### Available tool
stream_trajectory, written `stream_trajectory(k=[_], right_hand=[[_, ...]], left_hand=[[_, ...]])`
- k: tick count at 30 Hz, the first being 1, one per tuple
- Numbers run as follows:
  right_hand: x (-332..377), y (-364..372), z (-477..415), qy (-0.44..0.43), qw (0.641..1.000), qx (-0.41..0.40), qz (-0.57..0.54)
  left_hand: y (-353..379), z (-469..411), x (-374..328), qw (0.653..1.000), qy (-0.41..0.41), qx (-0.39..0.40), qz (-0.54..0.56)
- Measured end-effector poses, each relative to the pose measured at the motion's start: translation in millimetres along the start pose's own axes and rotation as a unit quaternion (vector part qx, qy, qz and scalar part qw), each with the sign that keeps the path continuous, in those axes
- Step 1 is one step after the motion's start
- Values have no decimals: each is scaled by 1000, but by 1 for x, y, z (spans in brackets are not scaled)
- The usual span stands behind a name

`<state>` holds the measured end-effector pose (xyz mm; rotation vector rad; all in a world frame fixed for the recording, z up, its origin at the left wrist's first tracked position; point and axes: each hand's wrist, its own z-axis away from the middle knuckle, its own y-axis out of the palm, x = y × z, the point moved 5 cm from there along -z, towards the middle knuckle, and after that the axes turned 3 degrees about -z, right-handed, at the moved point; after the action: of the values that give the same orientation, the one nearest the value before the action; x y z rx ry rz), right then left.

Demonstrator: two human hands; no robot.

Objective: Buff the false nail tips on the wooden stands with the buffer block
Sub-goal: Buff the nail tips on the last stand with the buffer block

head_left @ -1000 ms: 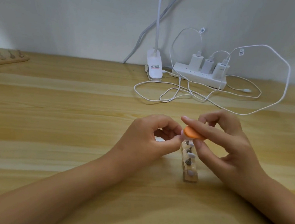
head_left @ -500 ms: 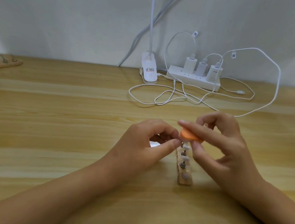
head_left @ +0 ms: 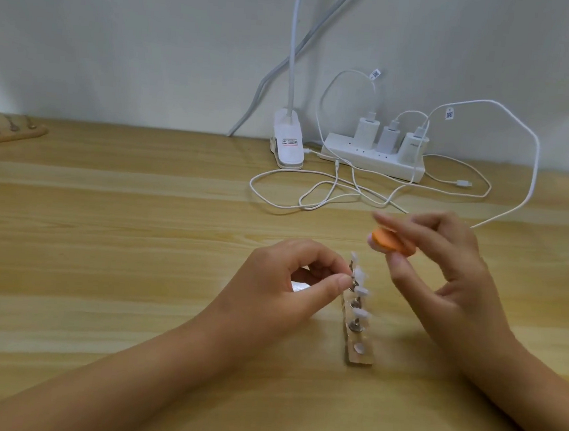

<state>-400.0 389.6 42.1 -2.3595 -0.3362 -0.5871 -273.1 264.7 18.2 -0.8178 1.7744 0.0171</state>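
Near middle of surface (head_left: 136, 236), head view: stand (head_left: 358, 354) lies endwise, nail tips (head_left: 360, 313) perched on pins (head_left: 356, 324). Steadying job: left hand (head_left: 290, 284) grip pinched on far pin (blurred, exact contact unsure). Working side: right hand (head_left: 443, 274) grip clamped on orange buffer block (head_left: 392, 243), raised above-right of tips, apart; probably between strokes.
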Motion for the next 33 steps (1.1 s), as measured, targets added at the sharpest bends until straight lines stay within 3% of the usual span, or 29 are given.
stream_trajectory(k=[3,9,14,17,22,25,33], right_hand=[[13,-1,3,-54,998,-11,-18],[23,10,10,-123,991,49,4],[4,5,4,-11,999,18,-50],[8,7,6,-25,996,5,-84],[3,4,6,21,988,-3,-150],[12,11,7,-24,994,33,-103],[15,9,6,-73,996,39,-20]], left_hand=[[-1,-1,0,1000,-8,-4,6],[-1,-1,-1,1000,-2,-8,1],[0,0,-2,1000,-5,-6,6],[-1,0,-2,1000,0,-6,8],[-1,-1,-2,999,1,-11,37],[-1,-2,0,999,4,-13,47],[-1,-4,4,998,2,-16,65]])
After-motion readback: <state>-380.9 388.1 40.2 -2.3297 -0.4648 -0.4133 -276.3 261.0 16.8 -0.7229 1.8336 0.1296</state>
